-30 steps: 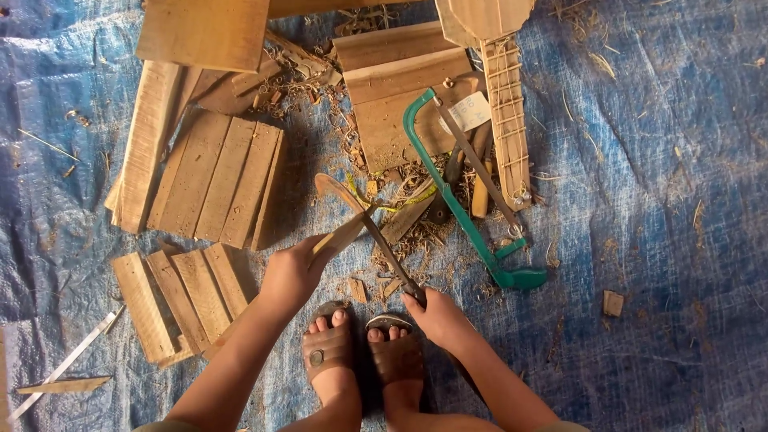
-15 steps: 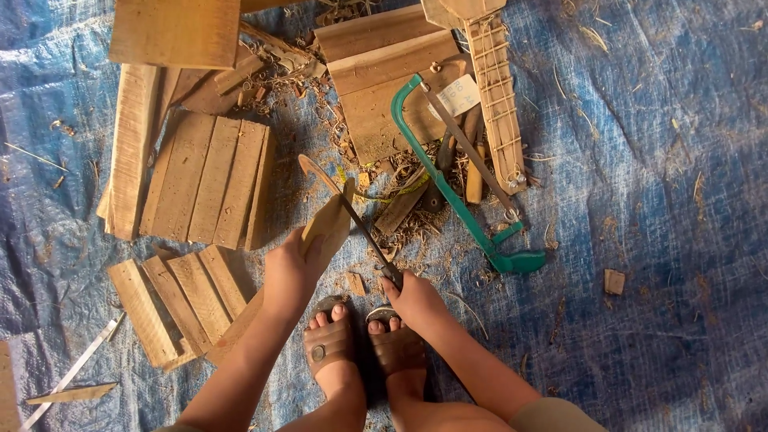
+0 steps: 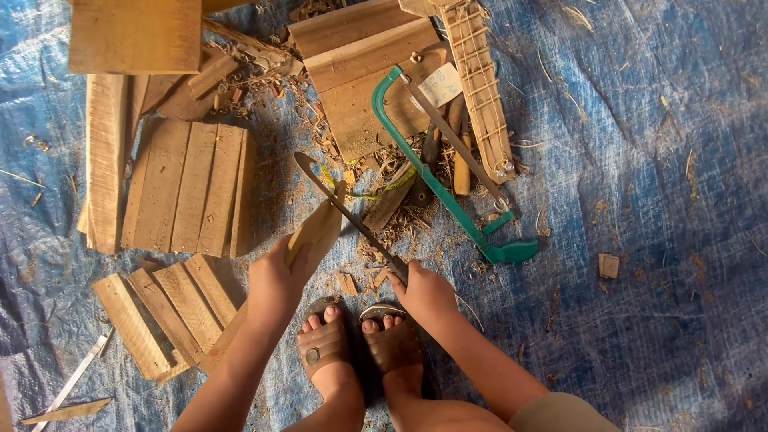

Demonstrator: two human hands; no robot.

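The right hand (image 3: pixel 426 292) is covering the handle of the long knife (image 3: pixel 348 212), so its shape is not showing. The left hand (image 3: pixel 276 280) is hiding the near end of the wooden piece (image 3: pixel 320 228). The far edge is cutting off the large wooden block (image 3: pixel 134 36) and the ladder-like wooden frame (image 3: pixel 478 88). The green hacksaw (image 3: pixel 436 176) is partly covering tools too small to identify.
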